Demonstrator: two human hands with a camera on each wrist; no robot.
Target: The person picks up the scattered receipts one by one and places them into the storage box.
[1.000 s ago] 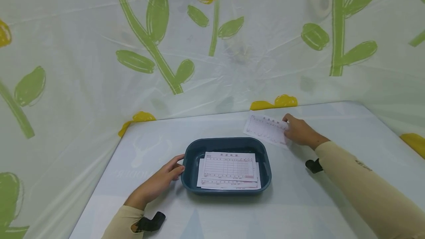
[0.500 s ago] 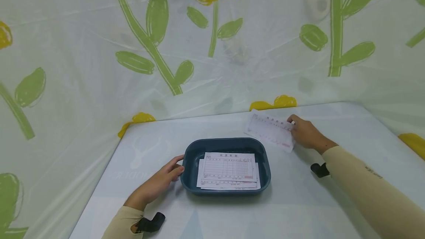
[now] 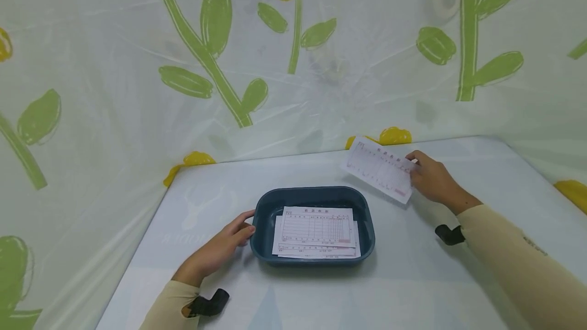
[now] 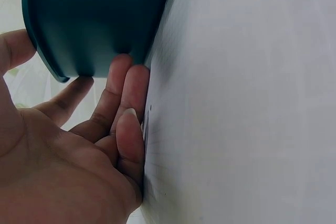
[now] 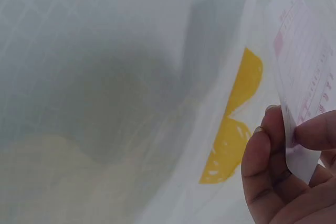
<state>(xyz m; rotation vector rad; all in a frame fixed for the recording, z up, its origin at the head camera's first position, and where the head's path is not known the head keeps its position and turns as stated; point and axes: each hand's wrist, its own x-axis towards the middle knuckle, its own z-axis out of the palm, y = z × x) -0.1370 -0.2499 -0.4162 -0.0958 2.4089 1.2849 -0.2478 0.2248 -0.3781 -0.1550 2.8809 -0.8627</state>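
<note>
My right hand pinches a printed receipt slip by its right edge, between thumb and fingers. In the right wrist view the receipt slip stands up from the fingertips, tilted. It is raised over the table to the right of and behind a dark blue tray. Several similar slips lie overlapping inside the tray. At the tray's left end rests my left hand, its fingers fairly straight. The left wrist view shows fingertips against the tray's outer wall, low by the table.
A white cloth covers the table. Behind it rises a pale curtain printed with yellow flowers and green leaves, close to the table's back edge. Black straps are on both wrists.
My right hand has moved right, lifting the receipt slip off toward the right with it; the slip now tilts more. My left hand stays at the tray, and the slips inside it have not moved.
</note>
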